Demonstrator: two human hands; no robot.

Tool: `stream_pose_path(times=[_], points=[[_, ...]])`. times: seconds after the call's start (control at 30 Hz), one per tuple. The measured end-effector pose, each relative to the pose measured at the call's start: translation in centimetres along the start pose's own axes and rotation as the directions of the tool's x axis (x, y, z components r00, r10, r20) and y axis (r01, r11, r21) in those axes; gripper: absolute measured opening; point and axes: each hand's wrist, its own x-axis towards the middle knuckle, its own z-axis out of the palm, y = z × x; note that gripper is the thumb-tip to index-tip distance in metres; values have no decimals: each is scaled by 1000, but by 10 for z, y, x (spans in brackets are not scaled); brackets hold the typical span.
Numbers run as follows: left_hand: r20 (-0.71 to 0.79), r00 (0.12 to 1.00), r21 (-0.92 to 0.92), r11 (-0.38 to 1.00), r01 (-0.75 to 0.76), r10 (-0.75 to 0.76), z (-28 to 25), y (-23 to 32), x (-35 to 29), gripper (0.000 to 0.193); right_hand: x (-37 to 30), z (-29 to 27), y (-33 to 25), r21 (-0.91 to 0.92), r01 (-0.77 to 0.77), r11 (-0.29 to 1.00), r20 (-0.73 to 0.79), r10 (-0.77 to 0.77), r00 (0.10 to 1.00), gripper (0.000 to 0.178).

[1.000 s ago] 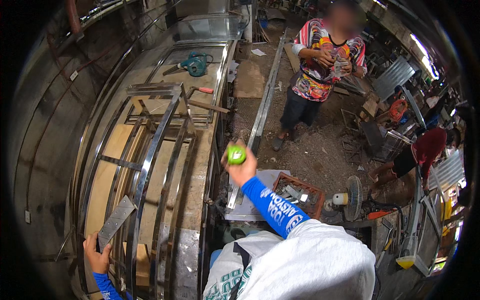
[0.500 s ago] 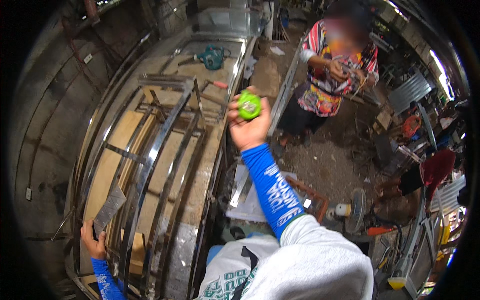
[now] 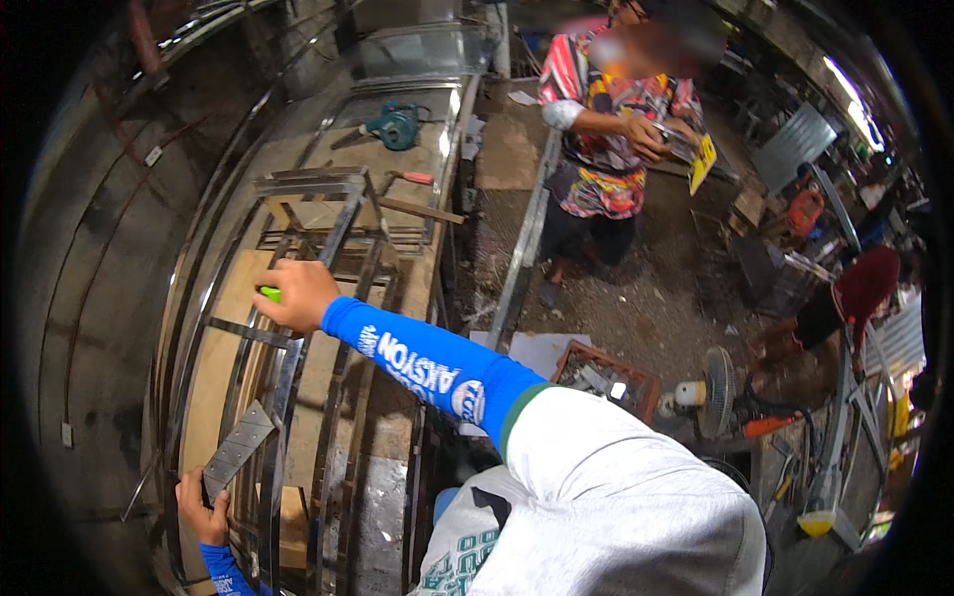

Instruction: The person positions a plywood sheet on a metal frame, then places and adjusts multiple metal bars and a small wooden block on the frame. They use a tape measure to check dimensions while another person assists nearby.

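My right hand [image 3: 301,295] is closed around a small lime-green tape measure [image 3: 270,294], mostly covered by the fingers. It hovers over, or rests on, the upper part of a shiny metal tube frame [image 3: 250,332]; contact cannot be made out. Lower left, my left hand [image 3: 204,515] grips one end of a flat grey metal strip [image 3: 238,449] marked with cross lines and dots. That strip slants up and right over the frame's bars. Beneath the bars lies a pale wooden board [image 3: 214,382].
A teal power tool [image 3: 395,126] and a red-handled tool [image 3: 417,178] lie farther up the workbench [image 3: 383,487]. Across the aisle stands a co-worker [image 3: 606,129] holding something yellow. Right of me are a fan [image 3: 717,392], a rusty tray [image 3: 651,382] and another person [image 3: 860,298].
My right hand has swung left from the aisle to the frame with the tape measure, turning palm down. My left hand still holds the strip. A yellow piece now shows in the co-worker's hands.
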Motion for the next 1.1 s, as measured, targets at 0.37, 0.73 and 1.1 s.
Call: stream_pose_path(times=[0.37,0.73,1.1], points=[[30,997,85,994,-70,68,7,-55,-7,69,5,-7,-4,-65,30,997,50,-27,998,38],[244,968,-1,998,67,-65,-15,-11,-5,69,3,-5,-8,-70,-5,998,71,10,997,38],[163,987,-33,999,-4,9,-4,-31,-9,67,3,-6,-8,-62,-13,998,77,18,997,39]])
